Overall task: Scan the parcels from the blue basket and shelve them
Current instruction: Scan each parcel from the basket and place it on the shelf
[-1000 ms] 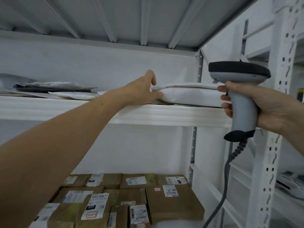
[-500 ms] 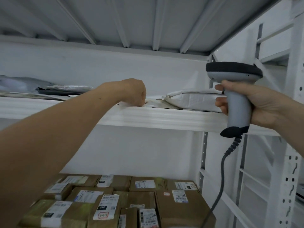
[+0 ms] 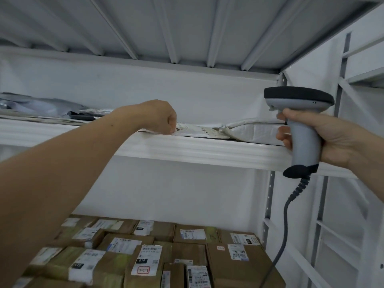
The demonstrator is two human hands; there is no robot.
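On the shelf, at its left end, grey bags are lying in a loose pile. Right of them, the left hand is reaching onto the shelf with fingers curled and is touching the left end of a flat parcel; whether the fingers are pinching it cannot be told. This parcel is lying right at the shelf's front edge, so a withdrawing hand is likely to drag it off onto the boxes below the shelf. Further right on the shelf, a padded parcel is lying with its crumpled corner touching the flat one; a tug on either one is likely to shift the other. In front of the shelf's right end, the right hand is gripping the scanner by its handle. Its cable is hanging below the shelf and is at risk of snagging on the upright there. The blue basket is not showing.
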